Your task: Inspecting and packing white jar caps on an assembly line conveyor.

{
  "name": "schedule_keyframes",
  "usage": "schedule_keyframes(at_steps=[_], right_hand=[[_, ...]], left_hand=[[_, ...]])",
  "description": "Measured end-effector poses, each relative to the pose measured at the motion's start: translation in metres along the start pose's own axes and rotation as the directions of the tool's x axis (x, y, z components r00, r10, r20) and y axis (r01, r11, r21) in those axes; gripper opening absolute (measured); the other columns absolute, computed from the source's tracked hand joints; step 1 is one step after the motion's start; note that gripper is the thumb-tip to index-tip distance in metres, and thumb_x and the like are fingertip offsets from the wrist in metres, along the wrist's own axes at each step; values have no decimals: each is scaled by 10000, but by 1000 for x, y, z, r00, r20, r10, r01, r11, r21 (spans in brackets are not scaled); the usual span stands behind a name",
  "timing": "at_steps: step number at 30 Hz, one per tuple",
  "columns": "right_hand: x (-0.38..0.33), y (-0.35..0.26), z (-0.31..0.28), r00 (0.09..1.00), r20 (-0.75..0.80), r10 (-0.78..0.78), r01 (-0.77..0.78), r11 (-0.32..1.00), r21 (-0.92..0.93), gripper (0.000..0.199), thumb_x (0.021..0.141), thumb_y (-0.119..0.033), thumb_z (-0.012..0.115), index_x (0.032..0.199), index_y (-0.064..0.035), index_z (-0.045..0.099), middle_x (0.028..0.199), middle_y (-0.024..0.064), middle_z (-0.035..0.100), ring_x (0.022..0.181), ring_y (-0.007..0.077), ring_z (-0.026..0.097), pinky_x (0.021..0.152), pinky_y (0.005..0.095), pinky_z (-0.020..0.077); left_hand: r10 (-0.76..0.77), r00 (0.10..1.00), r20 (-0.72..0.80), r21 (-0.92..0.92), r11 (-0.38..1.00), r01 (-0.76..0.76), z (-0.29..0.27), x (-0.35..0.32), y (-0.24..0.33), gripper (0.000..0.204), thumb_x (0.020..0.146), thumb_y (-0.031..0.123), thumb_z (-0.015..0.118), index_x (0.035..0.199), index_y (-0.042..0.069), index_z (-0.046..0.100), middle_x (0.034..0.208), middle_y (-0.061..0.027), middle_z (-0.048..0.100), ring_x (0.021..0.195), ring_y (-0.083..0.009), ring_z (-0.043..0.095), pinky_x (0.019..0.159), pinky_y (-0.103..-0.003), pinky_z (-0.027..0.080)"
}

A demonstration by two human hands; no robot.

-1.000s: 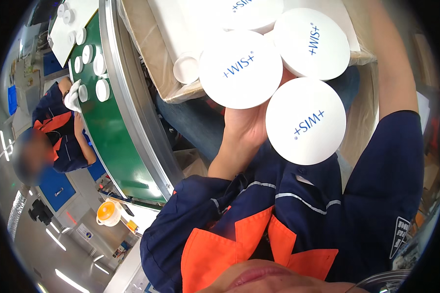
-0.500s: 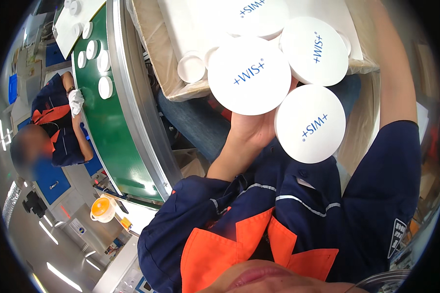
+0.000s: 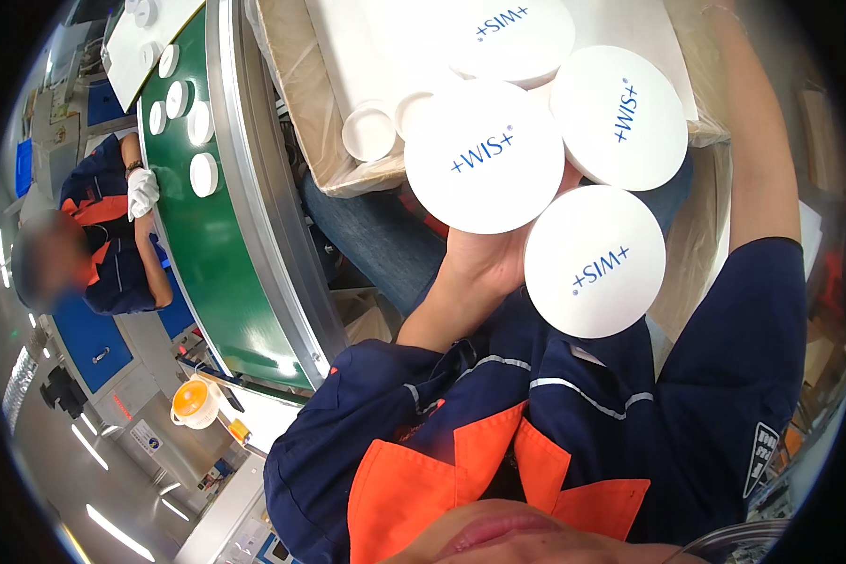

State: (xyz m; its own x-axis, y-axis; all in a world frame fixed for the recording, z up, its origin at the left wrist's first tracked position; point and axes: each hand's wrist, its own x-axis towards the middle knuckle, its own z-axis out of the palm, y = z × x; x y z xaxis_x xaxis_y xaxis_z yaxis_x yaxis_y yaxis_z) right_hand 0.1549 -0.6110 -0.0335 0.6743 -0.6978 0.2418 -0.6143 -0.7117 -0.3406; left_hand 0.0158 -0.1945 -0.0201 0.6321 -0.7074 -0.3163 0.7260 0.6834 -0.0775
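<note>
My left hand (image 3: 498,254) is under a cluster of round white lids with blue print on top. Its palm and wrist show below them, while its fingers are mostly hidden. One lid (image 3: 484,155) lies at the left of the cluster, another lid (image 3: 618,117) at the right, and a lower lid (image 3: 595,261) closest to my chest. A further printed lid (image 3: 517,38) sits at the far side, and whether my hand also holds it I cannot tell. My right forearm (image 3: 761,141) reaches up along the right, with its hand cut off at the top edge.
Beyond the lids stands a plastic-lined carton (image 3: 334,174) with white round caps (image 3: 368,133) inside. To the left runs a green conveyor belt (image 3: 226,273) carrying several white caps, edged by a metal rail (image 3: 296,310). Across it sits a co-worker with a white-gloved hand (image 3: 142,193).
The held lids have shifted slightly toward my chest and tilted a little. My left hand keeps its hold. The co-worker's gloved hand has moved slightly.
</note>
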Motion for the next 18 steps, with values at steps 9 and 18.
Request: schedule_keyframes(at_steps=[9, 18], right_hand=[[-11, -8, -12, 999, -6, 31, -31, 999, 22, 562, 706, -289, 670, 1216, -68, 585, 1033, 315, 625, 978, 433, 627, 857, 469, 516], [-3, 3, -9, 980, 93, 176, -176, 984, -8, 619, 731, -320, 652, 1309, -146, 516, 1122, 234, 630, 1033, 408, 616, 852, 520, 507]], left_hand=[[9, 999, 31, 41, 999, -10, 0, -3, 2, 384, 943, 248, 542, 1260, 32, 516, 1180, -142, 607, 1067, -260, 609, 920, -403, 527], [-2, 997, 80, 77, 997, -4, -2, 4, 6, 383, 946, 250, 536, 1262, 35, 515, 1179, -139, 607, 1067, -257, 609, 915, -400, 529]])
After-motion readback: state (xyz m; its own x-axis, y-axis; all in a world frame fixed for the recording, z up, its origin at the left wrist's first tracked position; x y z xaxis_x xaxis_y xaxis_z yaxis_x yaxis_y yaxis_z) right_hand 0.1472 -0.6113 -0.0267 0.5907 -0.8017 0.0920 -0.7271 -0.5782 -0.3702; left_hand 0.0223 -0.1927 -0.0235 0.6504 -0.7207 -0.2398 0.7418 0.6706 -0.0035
